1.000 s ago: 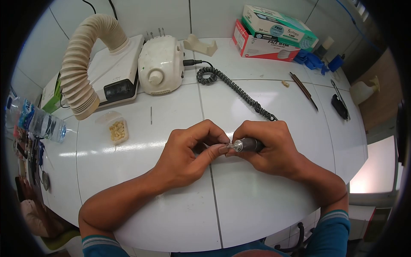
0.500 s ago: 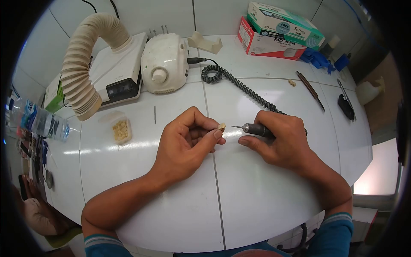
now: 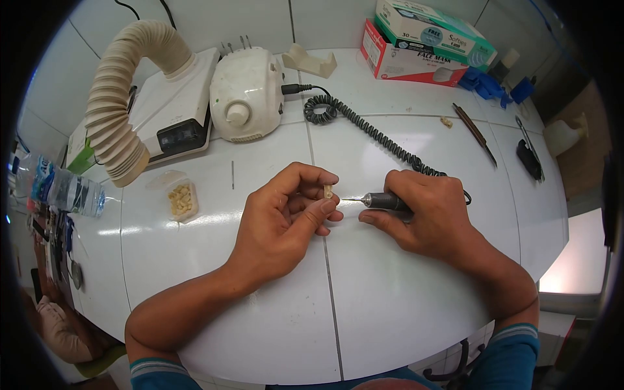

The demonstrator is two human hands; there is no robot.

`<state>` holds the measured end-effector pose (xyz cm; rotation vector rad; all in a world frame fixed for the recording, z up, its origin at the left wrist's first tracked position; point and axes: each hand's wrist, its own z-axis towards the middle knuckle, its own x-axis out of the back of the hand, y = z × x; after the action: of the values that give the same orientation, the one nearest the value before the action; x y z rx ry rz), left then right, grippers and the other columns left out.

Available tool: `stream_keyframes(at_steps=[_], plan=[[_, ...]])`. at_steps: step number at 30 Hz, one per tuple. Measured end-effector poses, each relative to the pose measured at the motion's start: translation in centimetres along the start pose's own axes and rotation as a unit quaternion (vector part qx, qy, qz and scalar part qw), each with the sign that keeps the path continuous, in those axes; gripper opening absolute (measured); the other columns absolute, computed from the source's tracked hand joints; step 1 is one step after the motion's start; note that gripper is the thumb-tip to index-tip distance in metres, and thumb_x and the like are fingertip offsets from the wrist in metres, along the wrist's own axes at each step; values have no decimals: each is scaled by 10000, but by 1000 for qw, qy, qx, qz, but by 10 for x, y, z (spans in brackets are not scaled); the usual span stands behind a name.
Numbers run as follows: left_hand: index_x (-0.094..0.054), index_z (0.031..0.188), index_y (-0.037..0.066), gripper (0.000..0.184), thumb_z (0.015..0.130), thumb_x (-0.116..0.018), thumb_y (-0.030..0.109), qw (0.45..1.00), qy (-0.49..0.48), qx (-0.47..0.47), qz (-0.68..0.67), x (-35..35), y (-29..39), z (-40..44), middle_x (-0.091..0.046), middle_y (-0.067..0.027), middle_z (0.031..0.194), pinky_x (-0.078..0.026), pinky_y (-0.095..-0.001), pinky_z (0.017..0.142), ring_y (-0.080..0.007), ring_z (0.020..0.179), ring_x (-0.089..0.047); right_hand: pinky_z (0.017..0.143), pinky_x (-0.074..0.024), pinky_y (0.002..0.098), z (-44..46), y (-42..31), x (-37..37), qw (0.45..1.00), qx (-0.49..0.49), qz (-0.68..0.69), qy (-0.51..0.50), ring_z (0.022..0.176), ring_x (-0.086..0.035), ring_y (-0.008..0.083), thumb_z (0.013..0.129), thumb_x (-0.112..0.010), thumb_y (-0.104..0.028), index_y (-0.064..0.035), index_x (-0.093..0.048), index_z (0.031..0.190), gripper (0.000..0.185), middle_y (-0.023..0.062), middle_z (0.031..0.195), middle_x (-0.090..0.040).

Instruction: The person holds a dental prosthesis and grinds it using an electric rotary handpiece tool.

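Green-and-white box (image 3: 434, 25) on top: "Softies", "30", "FREE". Red-and-white box (image 3: 408, 62) beneath: "FACE MASK", smaller line below too fine to read. Plastic bottle (image 3: 73, 194), blue label (image 3: 44, 174): pale lettering, not fully legible. White hosed machine (image 3: 160, 104): tiny print, unreadable.

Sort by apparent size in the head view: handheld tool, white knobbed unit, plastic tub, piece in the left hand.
1. White knobbed unit
2. Plastic tub
3. Handheld tool, partly covered by the right hand
4. Piece in the left hand
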<state>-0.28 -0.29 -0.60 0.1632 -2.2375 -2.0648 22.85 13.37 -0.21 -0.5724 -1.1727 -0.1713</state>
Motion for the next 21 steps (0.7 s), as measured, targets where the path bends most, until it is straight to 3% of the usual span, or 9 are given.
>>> stream_keyframes(at_steps=[4,13,21], plan=[[-586,1440,-3,314,1143,-682,34,1000,-10,28,10,0,1,1,-747,-115,1191,-629,-261,815,-180,1084,-808,503,-469,422,0,-3,3,1000,-4,-16,-18,566,-662,249,959,-882,-529,-110,-651,891,483,40,732,-673],[-580,1482,-16,366,1135,-690,26,999,-20,24,9,0,3,0,-742,-115,1193,-642,-268,845,-192,1123,-805,490,-445,430,-1,-4,2,999,7,-36,-25,546,-639,246,995,-842,-533,-98,-650,912,482,35,716,-639],[-597,1415,-22,322,1112,-701,8,999,-28,6,24,1,-1,0,-742,-111,1195,-651,-274,863,-185,1109,-809,485,-430,431,-1,-4,1,999,16,-42,-18,537,-623,242,999,-839,-533,-97,-652,906,484,31,706,-621]])
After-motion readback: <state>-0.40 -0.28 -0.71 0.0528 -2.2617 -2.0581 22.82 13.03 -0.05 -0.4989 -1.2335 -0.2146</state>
